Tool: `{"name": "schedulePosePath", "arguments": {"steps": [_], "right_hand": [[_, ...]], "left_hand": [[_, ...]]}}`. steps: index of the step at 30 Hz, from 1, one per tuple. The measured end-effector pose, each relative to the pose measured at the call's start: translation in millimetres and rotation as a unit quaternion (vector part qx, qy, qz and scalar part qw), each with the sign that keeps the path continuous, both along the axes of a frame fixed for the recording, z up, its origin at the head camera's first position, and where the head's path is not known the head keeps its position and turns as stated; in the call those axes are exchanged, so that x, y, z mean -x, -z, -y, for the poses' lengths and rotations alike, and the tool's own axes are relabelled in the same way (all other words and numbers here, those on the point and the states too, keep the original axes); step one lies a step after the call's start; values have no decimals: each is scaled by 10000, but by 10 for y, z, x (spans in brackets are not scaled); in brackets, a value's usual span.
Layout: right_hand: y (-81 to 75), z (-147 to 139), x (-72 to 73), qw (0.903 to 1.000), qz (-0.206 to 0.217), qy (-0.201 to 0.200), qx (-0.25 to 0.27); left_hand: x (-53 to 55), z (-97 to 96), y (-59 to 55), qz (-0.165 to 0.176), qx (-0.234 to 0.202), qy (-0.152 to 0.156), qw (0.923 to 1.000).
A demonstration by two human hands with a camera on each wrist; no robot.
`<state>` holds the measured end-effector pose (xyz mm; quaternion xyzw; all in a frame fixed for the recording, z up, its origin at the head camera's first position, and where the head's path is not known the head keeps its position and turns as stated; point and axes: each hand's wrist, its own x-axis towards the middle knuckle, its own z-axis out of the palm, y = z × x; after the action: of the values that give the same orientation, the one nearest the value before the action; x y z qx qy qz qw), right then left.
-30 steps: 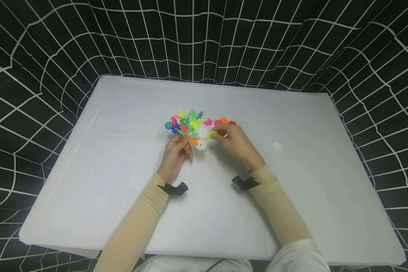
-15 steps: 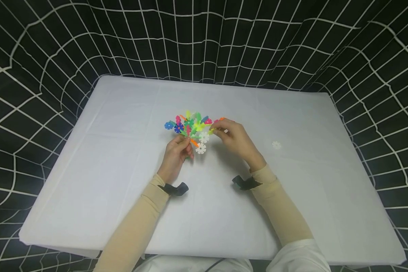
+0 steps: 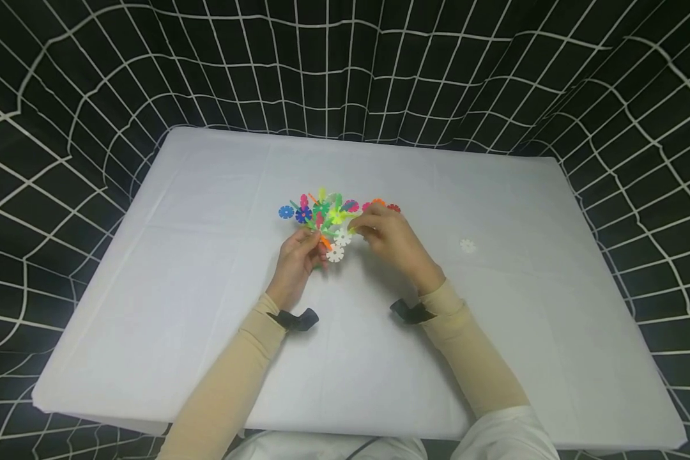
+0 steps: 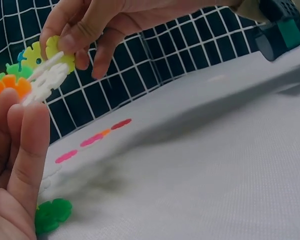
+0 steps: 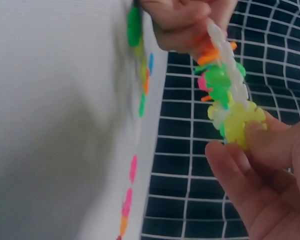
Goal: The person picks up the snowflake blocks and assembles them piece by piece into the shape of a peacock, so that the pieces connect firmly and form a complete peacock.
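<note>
In the head view my left hand [image 3: 295,255] holds a cluster of interlocking snowflake discs [image 3: 320,209] in many colours, raised over the table. Two white discs [image 3: 335,253] jut from its near right side, beside an orange disc [image 3: 326,243]. My right hand [image 3: 388,239] pinches a yellow snowflake disc [image 5: 242,125] between thumb and fingers. In the right wrist view the yellow disc meets the end of a white disc [image 5: 230,62]; whether they are slotted together I cannot tell. A green disc [image 4: 52,215] shows below my left hand in the left wrist view.
Loose pink, orange and red discs [image 3: 377,203] lie on the white-covered table [image 3: 207,191] just past my right hand. A single white disc [image 3: 467,246] lies farther right. A dark gridded curtain [image 3: 345,70] surrounds the table's back and sides.
My right hand has shifted left with the yellow disc, up to the white discs. The cluster has turned slightly in my left hand, which stays nearly in place.
</note>
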<state>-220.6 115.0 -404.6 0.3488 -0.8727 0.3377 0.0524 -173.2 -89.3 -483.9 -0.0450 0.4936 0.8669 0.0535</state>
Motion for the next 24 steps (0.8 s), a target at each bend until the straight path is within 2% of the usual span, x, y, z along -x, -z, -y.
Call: {"name": "schedulePosePath", "arguments": {"steps": [9,12,16,19,24], "right_hand": [[58,88,-48,9997,-168,171,-59],[77,79,-37,9997,-94,234,-28],[77,51,-9,9985,-26,475,278],[51,58,-4,9962,136,708,484],[64,66,26,9890,627,1236,522]], "left_hand": [[4,4,6,40,-182,-239,9995],[5,4,22,12,-148,-182,9997],[-1,2,45,-99,177,96,9997],[-9,1,40,-153,369,202,9990],[-3,8,16,-185,276,122,9994]]}}
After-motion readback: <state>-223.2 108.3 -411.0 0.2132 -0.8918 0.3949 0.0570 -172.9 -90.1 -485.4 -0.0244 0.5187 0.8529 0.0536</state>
